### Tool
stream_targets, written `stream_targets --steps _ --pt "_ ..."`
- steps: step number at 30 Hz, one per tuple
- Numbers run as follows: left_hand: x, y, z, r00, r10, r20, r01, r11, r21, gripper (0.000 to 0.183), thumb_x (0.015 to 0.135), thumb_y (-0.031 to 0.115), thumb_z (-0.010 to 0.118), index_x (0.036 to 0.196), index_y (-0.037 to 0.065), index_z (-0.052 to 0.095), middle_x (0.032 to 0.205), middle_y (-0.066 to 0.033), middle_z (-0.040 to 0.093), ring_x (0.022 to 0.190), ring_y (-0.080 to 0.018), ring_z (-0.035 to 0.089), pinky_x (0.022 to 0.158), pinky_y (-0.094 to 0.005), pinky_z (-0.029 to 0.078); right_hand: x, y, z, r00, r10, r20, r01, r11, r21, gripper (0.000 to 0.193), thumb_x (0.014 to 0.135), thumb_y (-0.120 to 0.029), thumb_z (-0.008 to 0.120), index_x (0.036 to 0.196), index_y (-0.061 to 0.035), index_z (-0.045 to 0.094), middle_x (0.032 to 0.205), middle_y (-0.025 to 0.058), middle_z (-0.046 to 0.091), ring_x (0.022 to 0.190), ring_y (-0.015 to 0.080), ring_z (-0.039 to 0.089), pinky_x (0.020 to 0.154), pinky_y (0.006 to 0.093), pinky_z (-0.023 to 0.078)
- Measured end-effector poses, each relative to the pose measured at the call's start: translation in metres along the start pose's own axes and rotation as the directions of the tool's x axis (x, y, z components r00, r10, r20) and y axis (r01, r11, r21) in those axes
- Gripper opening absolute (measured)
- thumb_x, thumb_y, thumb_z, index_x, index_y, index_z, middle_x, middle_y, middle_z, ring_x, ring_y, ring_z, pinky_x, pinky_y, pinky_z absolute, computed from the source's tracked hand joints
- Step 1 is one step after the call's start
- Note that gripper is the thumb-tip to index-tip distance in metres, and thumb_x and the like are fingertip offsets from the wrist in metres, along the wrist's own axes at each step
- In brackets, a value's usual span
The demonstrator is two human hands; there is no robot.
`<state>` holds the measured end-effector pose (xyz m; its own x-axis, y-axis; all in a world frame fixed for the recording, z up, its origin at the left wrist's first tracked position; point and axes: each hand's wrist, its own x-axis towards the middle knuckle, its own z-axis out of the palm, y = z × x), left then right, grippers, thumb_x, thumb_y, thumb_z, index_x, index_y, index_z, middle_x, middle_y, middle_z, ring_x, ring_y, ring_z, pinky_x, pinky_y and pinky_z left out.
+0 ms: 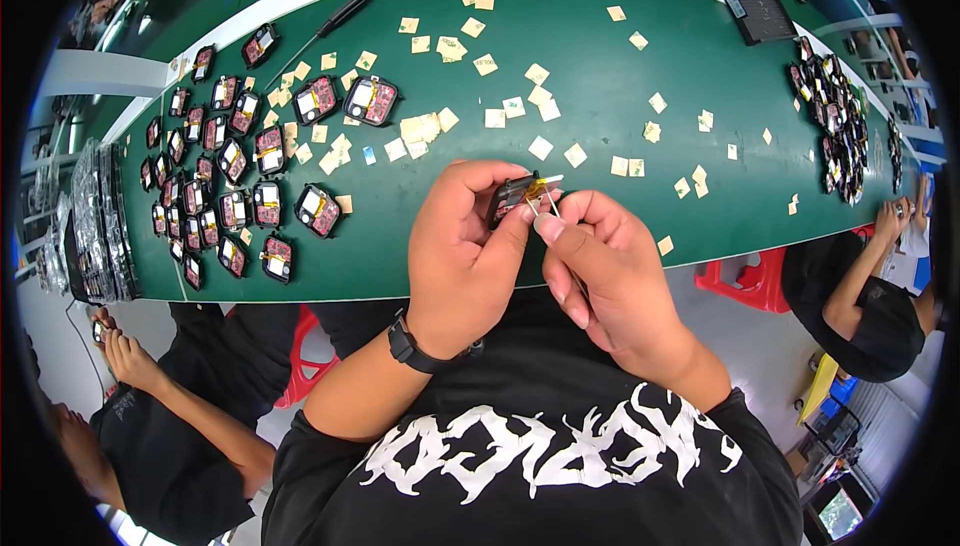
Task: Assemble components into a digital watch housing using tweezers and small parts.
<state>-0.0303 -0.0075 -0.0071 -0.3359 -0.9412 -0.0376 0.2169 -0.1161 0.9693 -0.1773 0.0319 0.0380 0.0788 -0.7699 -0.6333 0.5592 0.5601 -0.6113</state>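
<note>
My left hand is closed around a small black electronic housing, held tilted just above the table's near edge. A yellow-orange flex strip and a white piece show at the housing's right side. My right hand pinches a slim two-pronged tool, apparently tweezers, whose pale tips reach that strip. Fingers hide most of the housing's inside and the tool's rear part. Further left on the table lie several similar black housings with red circuit boards and white rectangles.
The green table carries many small cream paper squares. A black-handled screwdriver lies at the back left. Stacked plastic trays stand far left. Piled housings and a black tray are right. People sit on both sides, near red stools.
</note>
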Motion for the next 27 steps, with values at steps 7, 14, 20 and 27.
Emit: stream_targets --steps 7,14,20,27 --pt "-0.001 0.002 0.001 0.997 -0.075 -0.017 0.072 0.99 -0.123 0.029 0.095 -0.011 0.055 0.123 -0.004 0.051 0.113 -0.0121 0.06 0.107 -0.019 0.066 0.093 -0.0305 0.053 0.001 0.01 0.001 0.981 -0.184 -0.06 0.168 0.965 -0.202 0.019 0.099 -0.011 0.065 0.093 -0.0059 0.048 0.062 0.0015 0.058 0.048 0.0035 0.047 0.043 0.0204 0.034" --pt "0.004 0.01 -0.007 0.988 -0.134 0.074 0.146 0.969 -0.2 0.031 0.098 -0.006 0.055 0.128 -0.004 0.049 0.116 -0.0134 0.06 0.106 -0.0194 0.066 0.094 -0.032 0.055 0.005 0.014 -0.013 0.918 -0.397 -0.011 0.305 0.721 -0.622 0.02 0.096 -0.007 0.067 0.099 -0.003 0.048 0.062 -0.0005 0.059 0.056 0.001 0.05 0.051 0.0179 0.037" --pt "0.009 0.017 -0.012 0.943 -0.316 0.107 0.333 0.871 -0.363 0.033 0.097 -0.004 0.058 0.129 -0.003 0.049 0.114 -0.0123 0.06 0.107 -0.0245 0.068 0.093 -0.0359 0.059 0.004 0.013 -0.019 0.883 -0.468 0.029 0.443 0.813 -0.377 0.024 0.095 -0.004 0.067 0.111 -0.004 0.049 0.071 0.0032 0.063 0.058 0.0017 0.05 0.052 0.0179 0.037" --pt "0.005 0.01 -0.007 0.964 -0.223 0.144 0.254 0.933 -0.254 0.041 0.1 -0.002 0.052 0.14 -0.006 0.045 0.118 -0.0134 0.061 0.105 -0.0233 0.068 0.093 -0.0347 0.057 0.01 -0.016 -0.036 0.761 -0.584 0.283 0.599 0.466 -0.651 0.042 0.083 0.003 0.077 0.122 -0.0043 0.063 0.078 -0.0003 0.058 0.064 0.0024 0.05 0.053 0.0185 0.035"
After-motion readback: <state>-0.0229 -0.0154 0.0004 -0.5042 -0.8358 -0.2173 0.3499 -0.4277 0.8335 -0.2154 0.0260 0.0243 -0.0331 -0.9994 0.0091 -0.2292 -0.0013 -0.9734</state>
